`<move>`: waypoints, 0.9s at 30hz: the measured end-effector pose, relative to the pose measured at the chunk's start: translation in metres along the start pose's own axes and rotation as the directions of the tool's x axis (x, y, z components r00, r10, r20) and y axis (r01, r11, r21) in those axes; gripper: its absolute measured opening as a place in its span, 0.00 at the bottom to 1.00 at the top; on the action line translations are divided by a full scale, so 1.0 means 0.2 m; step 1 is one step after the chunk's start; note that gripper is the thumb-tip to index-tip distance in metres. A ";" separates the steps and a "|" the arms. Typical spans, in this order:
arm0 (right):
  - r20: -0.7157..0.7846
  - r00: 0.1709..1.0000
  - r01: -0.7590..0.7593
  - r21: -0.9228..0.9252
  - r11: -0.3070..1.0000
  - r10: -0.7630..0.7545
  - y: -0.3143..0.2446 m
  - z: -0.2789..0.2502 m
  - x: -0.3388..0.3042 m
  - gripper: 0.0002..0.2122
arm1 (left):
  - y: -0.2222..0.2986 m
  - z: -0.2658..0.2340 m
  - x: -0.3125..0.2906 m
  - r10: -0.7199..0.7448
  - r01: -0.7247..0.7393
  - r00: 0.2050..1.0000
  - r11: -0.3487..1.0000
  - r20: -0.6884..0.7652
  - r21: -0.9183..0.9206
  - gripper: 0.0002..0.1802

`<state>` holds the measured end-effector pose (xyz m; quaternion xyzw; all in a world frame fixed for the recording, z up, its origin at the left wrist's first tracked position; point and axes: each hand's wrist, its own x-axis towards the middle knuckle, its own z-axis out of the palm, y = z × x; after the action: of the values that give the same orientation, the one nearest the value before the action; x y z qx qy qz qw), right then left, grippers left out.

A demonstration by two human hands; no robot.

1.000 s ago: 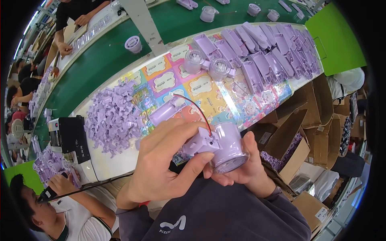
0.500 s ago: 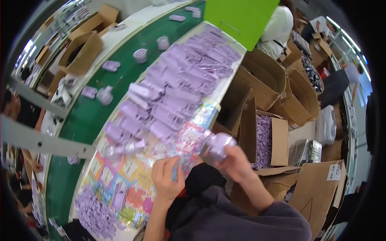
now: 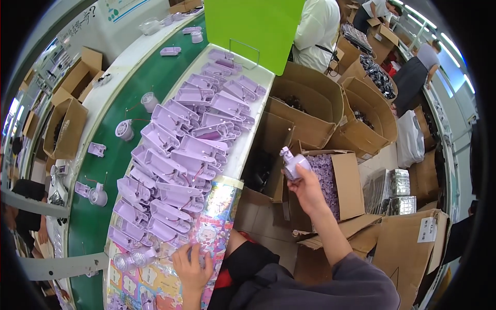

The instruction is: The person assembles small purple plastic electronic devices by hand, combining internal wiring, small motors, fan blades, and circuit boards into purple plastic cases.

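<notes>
In my right hand (image 3: 311,192) is a lavender plastic round housing with a narrow neck (image 3: 294,164), gripped in closed fingers. It is held up beside a carton of small lavender parts (image 3: 323,178). My left hand (image 3: 192,266) lies on the colourful patterned mat (image 3: 209,235) with its fingers apart, and no object shows in it. Close to its left are lavender round parts with clear lenses (image 3: 133,258). Beyond the left hand, many lavender trough-shaped shells (image 3: 164,194) with thin wires lie piled in rows along the white table.
On the left runs a green conveyor belt (image 3: 116,170) carrying lavender parts. Large cardboard boxes (image 3: 305,116) stand at the right, some holding dark parts. A bright green panel (image 3: 253,31) rises at the table's far end. Other people stand farther back; a grey metal bar (image 3: 62,266) crosses the lower left.
My right hand has lifted the housing away from the table, towards the carton. My left hand has opened out onto the mat. The whole view has shifted as my head turned.
</notes>
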<state>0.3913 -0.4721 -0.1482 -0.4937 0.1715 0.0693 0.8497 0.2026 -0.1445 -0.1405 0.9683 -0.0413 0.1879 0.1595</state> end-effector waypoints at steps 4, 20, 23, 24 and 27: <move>-0.078 0.993 0.085 -0.100 0.991 -0.093 0.00 -0.05 0.30 0.15 | 0.02 0.00 0.02 0.033 -0.034 0.999 0.998 0.014 0.054 0.21; -0.163 0.847 0.443 -0.308 0.842 -0.505 -0.88 -0.05 2.27 0.18 | 0.04 0.00 0.02 -0.015 -0.008 0.987 0.989 0.158 0.146 0.27; 0.112 0.750 0.647 -0.323 0.690 -0.651 -1.07 -0.14 2.51 0.19 | 0.03 0.00 0.06 -0.010 0.001 0.993 0.997 0.121 0.073 0.23; 0.207 0.815 0.575 -0.166 0.801 -0.542 -0.99 -0.07 2.54 0.19 | 0.04 0.00 0.07 -0.024 0.010 0.991 0.994 0.130 0.105 0.24; 0.396 0.846 0.405 -0.044 0.913 -0.357 -0.80 0.23 2.62 0.18 | 0.05 0.02 0.05 -0.021 0.006 0.993 0.992 0.120 0.125 0.23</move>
<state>0.9363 -0.5394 -0.1855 -0.5475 -0.1024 0.0039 0.8305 0.2119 -0.1551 -0.1363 0.9862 -0.0326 0.1299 0.0973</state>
